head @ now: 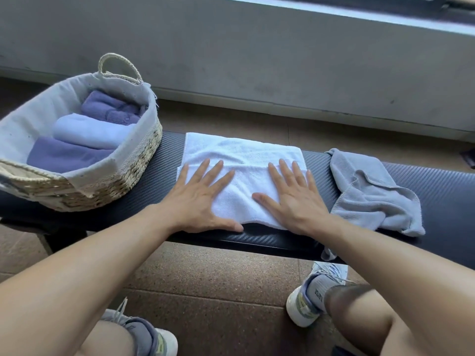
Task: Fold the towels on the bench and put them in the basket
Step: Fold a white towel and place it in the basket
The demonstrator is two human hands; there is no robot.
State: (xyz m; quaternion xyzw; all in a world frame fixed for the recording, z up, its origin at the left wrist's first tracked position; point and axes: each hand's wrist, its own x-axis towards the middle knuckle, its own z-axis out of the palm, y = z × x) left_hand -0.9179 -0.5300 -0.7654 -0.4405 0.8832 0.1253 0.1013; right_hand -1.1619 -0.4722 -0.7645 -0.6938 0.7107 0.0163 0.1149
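Head view. A white towel (241,170), folded with its near layer lapped over the far one, lies flat at the centre of the dark table (164,176). The left hand (203,199) and right hand (290,201) press on it with straight, spread fingers, gripping nothing. At 3 o'clock lies a crumpled grey towel (370,191). At 9 o'clock stands the woven basket (133,160), its cloth lining holding two purple towels (64,152) and a pale blue towel (90,131).
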